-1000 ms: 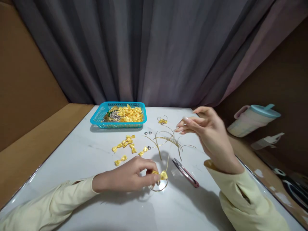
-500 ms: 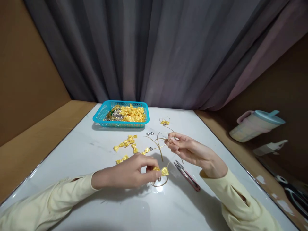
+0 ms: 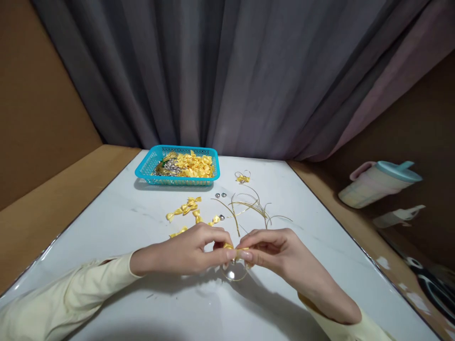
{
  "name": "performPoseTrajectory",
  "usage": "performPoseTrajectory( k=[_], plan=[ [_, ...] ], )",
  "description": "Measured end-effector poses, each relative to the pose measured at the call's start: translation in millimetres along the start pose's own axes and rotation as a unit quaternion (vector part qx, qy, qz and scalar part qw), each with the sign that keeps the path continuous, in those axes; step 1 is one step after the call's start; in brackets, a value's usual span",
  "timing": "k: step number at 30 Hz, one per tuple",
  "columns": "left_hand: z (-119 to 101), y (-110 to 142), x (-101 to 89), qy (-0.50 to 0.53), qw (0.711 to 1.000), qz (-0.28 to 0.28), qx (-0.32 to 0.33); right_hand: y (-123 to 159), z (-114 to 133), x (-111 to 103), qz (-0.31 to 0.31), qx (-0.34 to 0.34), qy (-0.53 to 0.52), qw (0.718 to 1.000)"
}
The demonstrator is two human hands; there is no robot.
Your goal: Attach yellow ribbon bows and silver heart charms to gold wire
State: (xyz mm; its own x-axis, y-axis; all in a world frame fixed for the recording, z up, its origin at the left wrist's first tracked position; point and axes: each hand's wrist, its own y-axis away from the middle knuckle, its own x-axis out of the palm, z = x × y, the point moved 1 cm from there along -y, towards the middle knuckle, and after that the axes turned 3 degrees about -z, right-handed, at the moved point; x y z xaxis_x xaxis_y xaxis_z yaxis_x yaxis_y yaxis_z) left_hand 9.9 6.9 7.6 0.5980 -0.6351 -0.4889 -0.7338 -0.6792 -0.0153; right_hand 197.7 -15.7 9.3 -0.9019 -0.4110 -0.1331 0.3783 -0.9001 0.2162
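My left hand (image 3: pixel 192 251) and my right hand (image 3: pixel 273 251) meet at the near middle of the white table (image 3: pixel 106 227). Both pinch a small yellow ribbon bow (image 3: pixel 235 246) between fingertips. A thin gold wire loop (image 3: pixel 235 273) hangs below the bow, just over the tabletop. Loose yellow bows (image 3: pixel 186 210) lie beyond my left hand. A bundle of gold wire strands (image 3: pixel 249 208) lies beyond my right hand. The scissors are hidden under my right hand.
A turquoise basket (image 3: pixel 177 179) of yellow bows and silver bits stands at the back. Small silver hearts (image 3: pixel 219 195) and one finished wired bow (image 3: pixel 242 178) lie near it. A lidded jug (image 3: pixel 377 183) rests off the table at right. Grey curtain behind.
My right hand came down from the raised position over the wires and joined my left hand at the bow. It now covers the scissors. The left hand stayed put.
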Motion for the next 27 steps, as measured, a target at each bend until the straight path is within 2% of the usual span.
performPoseTrajectory(
  k=[8,14,18,23,27],
  plan=[
    [1.5,1.9,-1.0,0.046,0.999,0.01,-0.023,-0.9,-0.2,-4.0,-0.013,0.008,-0.03,0.999],
    [4.0,2.1,0.8,0.017,1.0,0.006,-0.006,0.0,-0.5,-4.3,-0.013,-0.004,-0.005,1.0],
    [4.3,1.8,1.6,0.0,1.0,-0.006,0.009,0.9,1.7,-6.9,-0.017,-0.055,0.053,0.997],
    [4.8,1.1,3.0,-0.01,0.999,-0.033,0.011,7.6,4.4,-18.9,-0.1,-0.127,0.105,0.981],
    [7.6,-0.1,4.8,0.029,0.998,-0.051,-0.001,17.6,2.2,-22.6,-0.094,-0.193,0.102,0.971]
  ],
)
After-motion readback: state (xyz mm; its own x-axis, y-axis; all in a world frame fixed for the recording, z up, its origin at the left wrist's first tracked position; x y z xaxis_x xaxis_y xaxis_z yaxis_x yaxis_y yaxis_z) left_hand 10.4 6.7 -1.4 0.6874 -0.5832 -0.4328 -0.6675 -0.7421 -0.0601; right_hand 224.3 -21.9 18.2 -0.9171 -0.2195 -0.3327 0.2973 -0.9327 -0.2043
